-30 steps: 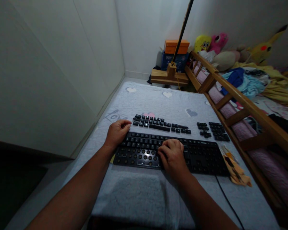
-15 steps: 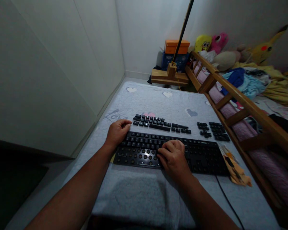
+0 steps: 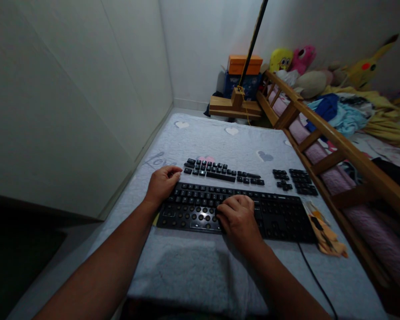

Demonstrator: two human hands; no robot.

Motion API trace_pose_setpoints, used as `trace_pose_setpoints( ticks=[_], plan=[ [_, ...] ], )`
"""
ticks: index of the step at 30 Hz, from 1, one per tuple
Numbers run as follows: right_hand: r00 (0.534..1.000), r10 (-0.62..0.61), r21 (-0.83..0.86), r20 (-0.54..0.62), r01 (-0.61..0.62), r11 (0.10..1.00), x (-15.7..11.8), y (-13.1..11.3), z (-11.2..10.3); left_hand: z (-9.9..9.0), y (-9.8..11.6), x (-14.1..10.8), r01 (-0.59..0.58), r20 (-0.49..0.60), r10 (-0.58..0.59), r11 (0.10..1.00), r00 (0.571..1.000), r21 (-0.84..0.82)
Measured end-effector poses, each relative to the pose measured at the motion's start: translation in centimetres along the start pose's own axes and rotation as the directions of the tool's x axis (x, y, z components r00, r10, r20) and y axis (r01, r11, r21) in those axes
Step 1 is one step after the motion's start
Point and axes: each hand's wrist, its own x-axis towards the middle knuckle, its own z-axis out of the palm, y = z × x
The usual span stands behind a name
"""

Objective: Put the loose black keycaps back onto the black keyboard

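Observation:
A black keyboard (image 3: 206,225) lies on the cloth-covered surface; its upper rows carry keycaps, while round switch spots show bare along the lower left and on the right-hand section. My right hand (image 3: 236,215) rests over the keyboard's middle, fingers curled and pressed together at the bare rows; whatever they pinch is hidden. At the keyboard's upper left corner is my left hand (image 3: 163,184), closed with thumb and fingertips together, and I cannot make out anything in it. Loose black keycaps (image 3: 215,168) sit in rows behind the keyboard, a long space bar (image 3: 220,177) among them.
More loose keycaps (image 3: 302,180) lie at the right. Beside the keyboard's right end is an orange cloth (image 3: 333,244) with a dark slim tool on it. A cable (image 3: 315,275) runs toward me. A wooden bed rail (image 3: 350,155) borders the right, a pale panel (image 3: 86,102) the left.
The view has shifted very slightly. Both hands stay in nearly the same places, with the right hand's fingers still at the keyboard's bare rows.

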Motion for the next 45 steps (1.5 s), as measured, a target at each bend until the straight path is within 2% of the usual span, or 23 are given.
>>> trace_pose_setpoints(
  ticks=[5,15,23,29,35,39,45],
  plan=[
    [1.000,0.011,0.046,0.024,-0.012,0.999,0.1,0.3,0.0,0.0,0.0,0.0,0.002,0.002,-0.002,1.000,1.000,-0.012],
    [0.997,-0.080,-0.107,-0.016,0.078,0.991,0.0,-0.1,-0.3,-0.1,0.1,-0.1,-0.002,0.005,0.002,1.000,1.000,-0.002],
    [0.997,-0.074,-0.089,-0.032,0.071,0.994,0.0,0.0,-0.1,0.0,0.0,0.0,0.013,0.001,-0.013,1.000,1.000,-0.016],
    [1.000,-0.021,0.010,-0.023,0.022,1.000,0.3,0.2,0.1,0.0,-0.1,0.0,0.012,-0.003,-0.012,1.000,1.000,-0.011],
    [0.995,0.077,0.134,0.070,-0.086,0.987,1.1,0.6,0.1,0.0,-0.1,0.0,-0.002,0.000,0.002,1.000,1.000,-0.003],
    [0.988,0.106,0.177,0.112,-0.125,0.976,1.6,0.7,0.0,0.0,-0.2,0.1,-0.001,0.004,0.001,1.000,1.000,0.000],
    [0.983,0.151,0.197,0.107,-0.169,0.966,1.6,0.8,0.0,0.0,-0.2,0.1,-0.001,0.006,0.001,1.000,1.000,-0.007]
  ],
)
